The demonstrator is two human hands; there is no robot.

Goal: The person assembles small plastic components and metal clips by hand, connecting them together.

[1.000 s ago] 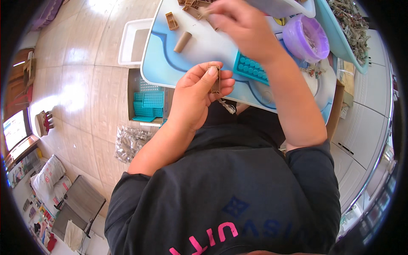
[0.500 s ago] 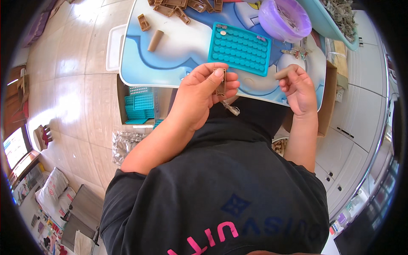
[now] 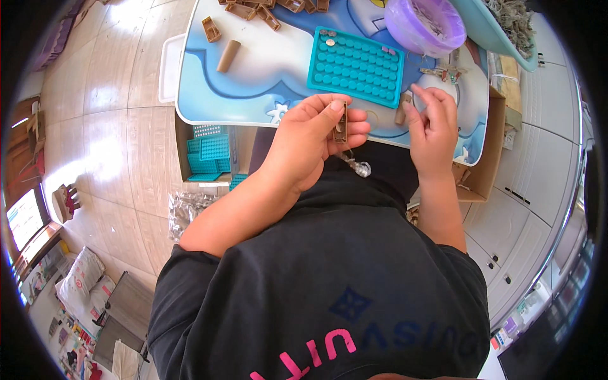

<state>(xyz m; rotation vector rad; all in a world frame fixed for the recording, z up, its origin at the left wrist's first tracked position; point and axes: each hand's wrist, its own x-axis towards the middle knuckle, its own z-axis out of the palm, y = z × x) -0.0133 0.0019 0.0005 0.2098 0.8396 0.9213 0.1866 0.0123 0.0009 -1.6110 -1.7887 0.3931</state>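
Observation:
My left hand (image 3: 316, 130) pinches a small brown plastic casing (image 3: 341, 126), thumb on top, its hollow side partly visible. Thin wires with a clear, shiny end piece (image 3: 361, 167) hang just below that hand. My right hand (image 3: 434, 130) is at the table's near right, index finger stretched out and thumb apart from it. Beside the thumb tip is a brown tube (image 3: 401, 110), at the front edge of the table; whether the thumb touches it is unclear. A teal tray (image 3: 358, 68) with rows of round wells lies beyond both hands, a few small round pieces in its far corners.
Several brown casings (image 3: 240, 11) and a second brown tube (image 3: 228, 56) lie on the patterned table (image 3: 266, 69). A purple lined bowl (image 3: 424, 28), a pale green basin (image 3: 491, 35) and a wire bundle (image 3: 446, 74) are at right. More teal trays (image 3: 212, 151) fill a box below.
My right hand has let the brown tube down onto the table edge, its fingers spreading. My left hand has shifted slightly right with the casing, which has turned edge-on.

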